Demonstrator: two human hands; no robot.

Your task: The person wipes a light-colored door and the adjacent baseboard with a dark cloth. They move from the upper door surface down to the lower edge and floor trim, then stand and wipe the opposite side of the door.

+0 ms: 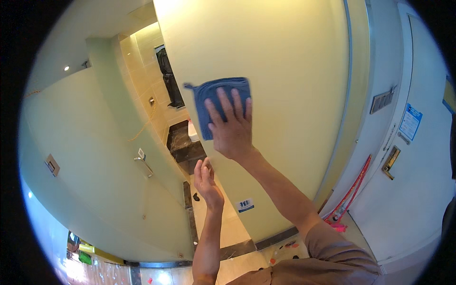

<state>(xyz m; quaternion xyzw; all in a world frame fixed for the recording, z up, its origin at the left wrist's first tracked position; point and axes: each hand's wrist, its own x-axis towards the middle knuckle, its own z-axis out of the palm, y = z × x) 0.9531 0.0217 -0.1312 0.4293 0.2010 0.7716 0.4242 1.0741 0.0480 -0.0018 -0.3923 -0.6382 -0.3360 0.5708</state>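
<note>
My right hand [232, 126] lies with spread fingers on a folded blue cloth [204, 107], pressing it flat against a pale yellow frosted glass panel [289, 95]. A small loop sticks out from the cloth's upper left corner. Lower and to the left, my left hand [208, 184] is raised beside the panel's left edge, its fingers stretched upward and apart from the cloth. Nothing shows in it; whether its fingertips touch the panel edge I cannot tell.
Left stands another frosted glass door [95, 161] with a metal handle [143, 166]. Between them, a gap opens onto a tiled room with a black hanging item [169, 78]. At right are a white door [408, 190], wall switches [382, 101] and pink straps [349, 190] near the floor.
</note>
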